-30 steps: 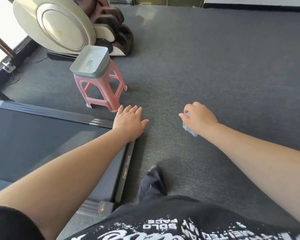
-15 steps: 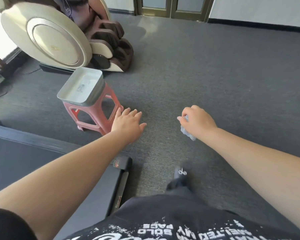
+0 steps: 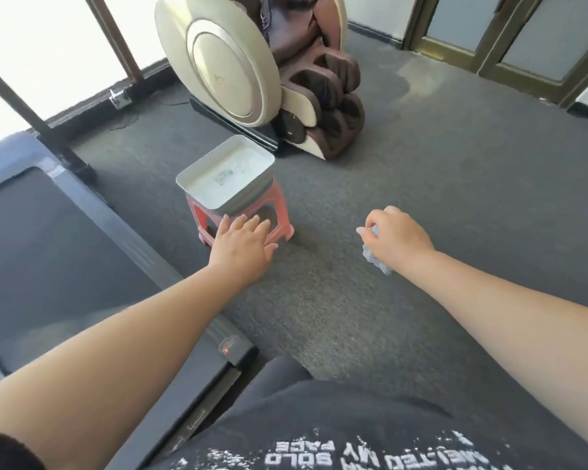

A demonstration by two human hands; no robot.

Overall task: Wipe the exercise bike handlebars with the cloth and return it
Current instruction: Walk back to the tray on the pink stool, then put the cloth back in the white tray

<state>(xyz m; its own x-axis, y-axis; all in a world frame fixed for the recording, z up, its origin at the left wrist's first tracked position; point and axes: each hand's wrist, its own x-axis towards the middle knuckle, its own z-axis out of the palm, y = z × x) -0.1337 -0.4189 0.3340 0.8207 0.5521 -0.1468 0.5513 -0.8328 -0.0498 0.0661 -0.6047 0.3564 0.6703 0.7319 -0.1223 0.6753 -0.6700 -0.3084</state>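
Note:
My right hand point(image 3: 398, 239) is closed around a small blue-grey cloth point(image 3: 375, 261), whose lower end hangs out under the palm, above the grey carpet. My left hand point(image 3: 241, 247) is stretched forward with fingers spread and nothing in it, just in front of a pink plastic stool point(image 3: 279, 228). A shallow white tray point(image 3: 201, 179) rests on the stool. No exercise bike handlebars are in view.
A treadmill deck point(image 3: 48, 239) lies along the left, its rear corner near my legs. A cream and brown massage chair point(image 3: 252, 66) stands behind the stool. Glass doors point(image 3: 510, 32) are at the back right. Grey carpet point(image 3: 455, 184) stretches to the right.
The view has swung left and up, bringing the stool and tray nearer the centre and closer to my left hand. My right hand keeps hold of the cloth.

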